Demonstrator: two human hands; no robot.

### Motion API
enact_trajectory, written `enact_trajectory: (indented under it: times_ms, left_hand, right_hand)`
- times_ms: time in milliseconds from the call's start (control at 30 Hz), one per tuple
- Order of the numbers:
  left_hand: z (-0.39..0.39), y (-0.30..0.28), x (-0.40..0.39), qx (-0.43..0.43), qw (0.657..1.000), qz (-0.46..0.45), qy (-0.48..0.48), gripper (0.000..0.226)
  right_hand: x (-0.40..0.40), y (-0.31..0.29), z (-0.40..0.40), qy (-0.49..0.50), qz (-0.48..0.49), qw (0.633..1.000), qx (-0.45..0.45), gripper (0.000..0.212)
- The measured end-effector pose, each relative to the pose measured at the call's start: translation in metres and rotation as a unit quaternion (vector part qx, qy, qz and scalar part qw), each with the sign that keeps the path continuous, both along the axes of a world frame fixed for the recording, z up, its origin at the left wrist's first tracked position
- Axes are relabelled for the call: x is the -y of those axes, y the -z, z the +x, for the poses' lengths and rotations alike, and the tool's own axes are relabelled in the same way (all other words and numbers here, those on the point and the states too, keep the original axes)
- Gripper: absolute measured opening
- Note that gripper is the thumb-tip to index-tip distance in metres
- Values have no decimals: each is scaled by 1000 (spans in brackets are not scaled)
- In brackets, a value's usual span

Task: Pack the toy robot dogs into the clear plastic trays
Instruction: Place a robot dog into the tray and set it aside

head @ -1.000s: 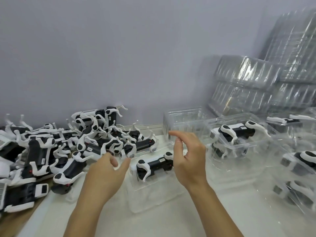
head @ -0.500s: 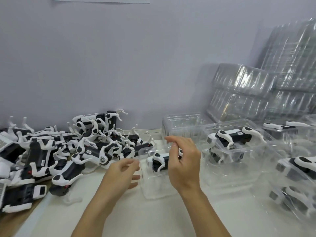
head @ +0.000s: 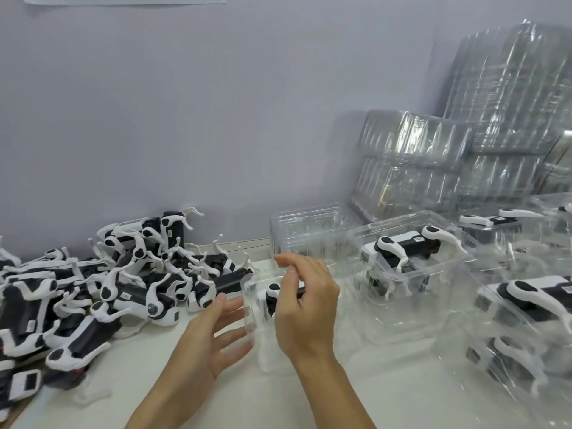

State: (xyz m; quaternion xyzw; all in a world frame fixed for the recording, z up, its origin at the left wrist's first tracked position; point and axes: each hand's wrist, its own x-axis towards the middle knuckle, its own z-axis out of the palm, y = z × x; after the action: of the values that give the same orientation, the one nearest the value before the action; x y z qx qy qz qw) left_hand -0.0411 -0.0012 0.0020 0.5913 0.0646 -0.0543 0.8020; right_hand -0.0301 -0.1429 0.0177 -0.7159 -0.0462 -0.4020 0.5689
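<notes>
A clear plastic tray [head: 254, 314] stands tipped up at the table's middle, with a black-and-white toy robot dog [head: 272, 295] inside it. My right hand [head: 306, 308] curls over the tray from the right and grips it, hiding most of the dog. My left hand [head: 213, 332] has straight, spread fingers that touch the tray's left wall. A heap of loose toy dogs [head: 139, 289] lies to the left.
An empty tray [head: 309, 230] stands by the wall. To the right are packed trays, one holding a dog [head: 402, 247], and others [head: 526, 308] near the right edge. Tall stacks of empty trays [head: 418, 162] lean against the back right wall.
The tray with the dog lay flat on the table; now it is tipped up between my hands. My right hand closed over it and my left hand came to its left wall.
</notes>
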Motion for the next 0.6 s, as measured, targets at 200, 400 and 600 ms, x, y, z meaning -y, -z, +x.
enact_trajectory:
  times_ms: [200,400,600]
  left_hand:
    - [0,5,14,6,999,-45,1,51]
    - [3,4,13,44,997,62,-4,28]
    - [7,3,7,56,988,141,-15,29]
  right_hand:
    - [2,-2,-1,8,11,1000,-2,30]
    - [2,-1,0,8,-1,1000,-5,30]
    - [2,0,0,1,-17,1000,-9,31]
